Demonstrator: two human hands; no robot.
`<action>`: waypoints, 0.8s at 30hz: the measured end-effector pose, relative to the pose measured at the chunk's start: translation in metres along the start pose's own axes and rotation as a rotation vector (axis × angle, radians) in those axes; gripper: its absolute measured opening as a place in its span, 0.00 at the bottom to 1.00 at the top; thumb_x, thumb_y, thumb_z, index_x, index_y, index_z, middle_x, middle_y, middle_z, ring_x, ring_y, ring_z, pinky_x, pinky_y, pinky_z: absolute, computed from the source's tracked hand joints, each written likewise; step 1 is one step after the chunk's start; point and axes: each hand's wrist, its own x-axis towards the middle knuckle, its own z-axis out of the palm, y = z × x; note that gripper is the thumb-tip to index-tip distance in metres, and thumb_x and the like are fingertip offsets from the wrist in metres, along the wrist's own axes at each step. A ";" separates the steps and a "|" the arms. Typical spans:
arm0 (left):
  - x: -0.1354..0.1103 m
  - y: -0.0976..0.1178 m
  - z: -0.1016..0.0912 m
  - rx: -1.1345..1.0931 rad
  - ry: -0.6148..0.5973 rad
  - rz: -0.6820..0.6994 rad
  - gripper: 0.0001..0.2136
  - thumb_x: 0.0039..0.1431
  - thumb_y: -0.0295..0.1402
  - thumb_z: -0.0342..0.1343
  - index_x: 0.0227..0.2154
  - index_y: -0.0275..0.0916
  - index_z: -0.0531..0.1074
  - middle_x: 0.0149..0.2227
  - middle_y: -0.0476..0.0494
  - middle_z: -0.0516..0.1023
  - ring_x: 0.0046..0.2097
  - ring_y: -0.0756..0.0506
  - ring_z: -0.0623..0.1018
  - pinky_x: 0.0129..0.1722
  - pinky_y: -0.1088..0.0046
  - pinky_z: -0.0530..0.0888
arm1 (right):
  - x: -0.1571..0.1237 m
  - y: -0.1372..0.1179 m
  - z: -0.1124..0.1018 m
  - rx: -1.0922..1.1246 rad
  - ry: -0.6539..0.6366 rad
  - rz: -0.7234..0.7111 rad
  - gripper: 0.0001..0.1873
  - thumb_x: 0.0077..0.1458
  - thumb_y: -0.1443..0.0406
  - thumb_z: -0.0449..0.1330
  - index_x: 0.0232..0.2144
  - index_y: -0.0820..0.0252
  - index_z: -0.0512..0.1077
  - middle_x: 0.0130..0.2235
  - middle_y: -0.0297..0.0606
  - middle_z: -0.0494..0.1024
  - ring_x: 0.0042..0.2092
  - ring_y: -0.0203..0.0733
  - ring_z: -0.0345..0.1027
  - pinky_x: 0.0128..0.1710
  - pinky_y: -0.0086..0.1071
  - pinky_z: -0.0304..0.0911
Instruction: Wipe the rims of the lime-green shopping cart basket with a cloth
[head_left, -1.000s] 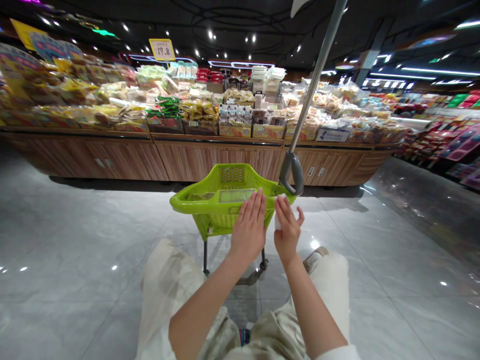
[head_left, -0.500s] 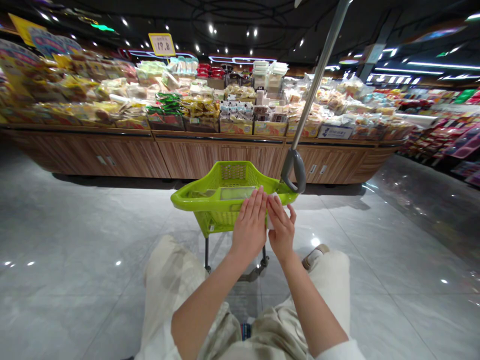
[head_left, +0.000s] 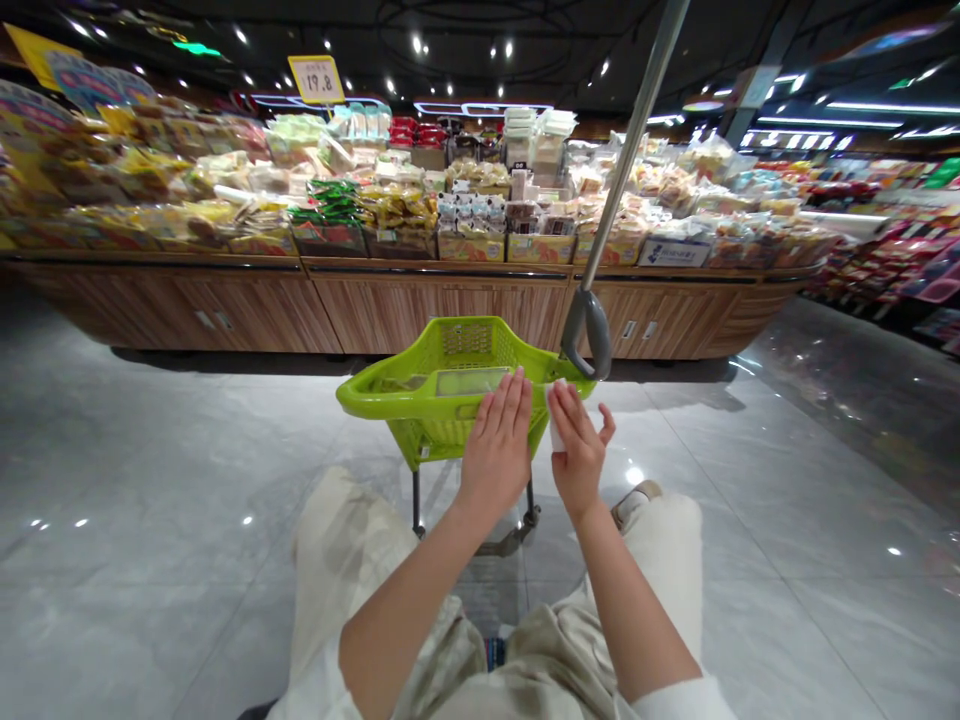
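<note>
Supermkt floor [head_left: 187, 620], grey tile; green cart [head_left: 386, 403] on it. L hand [head_left: 495, 450] released, flat, over cart's near rim; R hand [head_left: 577, 450] gripping white tissue/cloth [head_left: 556, 434] nr rim's R corner.

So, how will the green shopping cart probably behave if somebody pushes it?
The green shopping cart may roll easily: what looks like a wheel shows underneath, on smooth floor tiles. It is probably light for its size, since its basket looks like perforated plastic. The tall metal pole by its right corner, if fixed to it, could make it sway.
</note>
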 end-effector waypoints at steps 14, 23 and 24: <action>0.001 0.002 0.001 -0.012 0.008 0.000 0.32 0.63 0.24 0.43 0.68 0.27 0.43 0.72 0.37 0.45 0.72 0.42 0.44 0.70 0.58 0.52 | -0.001 0.007 0.002 -0.041 0.081 0.096 0.44 0.45 0.79 0.44 0.64 0.52 0.60 0.63 0.41 0.68 0.65 0.42 0.59 0.66 0.49 0.39; 0.001 0.003 0.003 -0.033 0.032 -0.019 0.32 0.62 0.25 0.43 0.69 0.28 0.42 0.72 0.36 0.47 0.72 0.42 0.45 0.69 0.57 0.54 | 0.000 -0.004 0.003 0.003 -0.030 -0.095 0.44 0.45 0.79 0.45 0.66 0.55 0.57 0.62 0.41 0.70 0.67 0.41 0.56 0.66 0.46 0.43; 0.001 0.003 0.003 -0.036 0.031 -0.016 0.32 0.62 0.24 0.43 0.69 0.28 0.43 0.71 0.37 0.47 0.72 0.42 0.46 0.69 0.57 0.53 | 0.000 -0.001 0.002 -0.003 -0.019 -0.081 0.43 0.46 0.79 0.45 0.65 0.54 0.58 0.62 0.41 0.70 0.66 0.41 0.57 0.66 0.46 0.43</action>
